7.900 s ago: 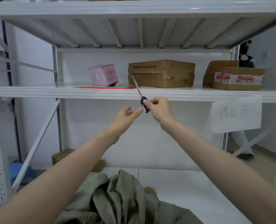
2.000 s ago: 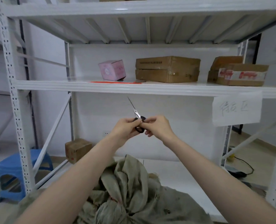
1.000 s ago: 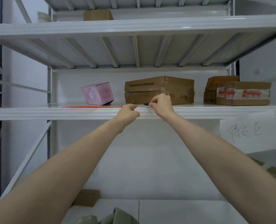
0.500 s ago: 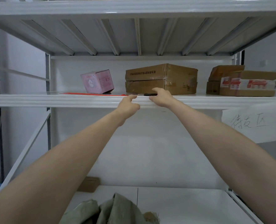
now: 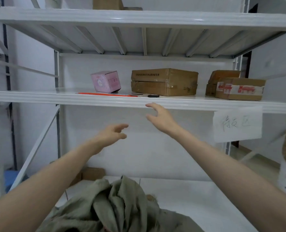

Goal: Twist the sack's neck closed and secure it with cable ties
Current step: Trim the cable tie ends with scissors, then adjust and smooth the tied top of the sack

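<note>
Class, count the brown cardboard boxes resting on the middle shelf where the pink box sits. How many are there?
3: a wide flat box at the centre, and at the right a taped box in front of another box. More may be hidden behind them.

Both hands, left (image 5: 112,133) and right (image 5: 160,117), hung empty below the shelf (image 5: 105,100); scissors (image 5: 149,95) lay above, sack (image 5: 118,206) below.

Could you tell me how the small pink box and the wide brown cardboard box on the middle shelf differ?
The small pink box is cube-like and tilted; the wide brown cardboard box is flat, broad and lies level. The pink one is printed; the brown one is plain with tape. Both stand on the white shelf, closed.
</note>
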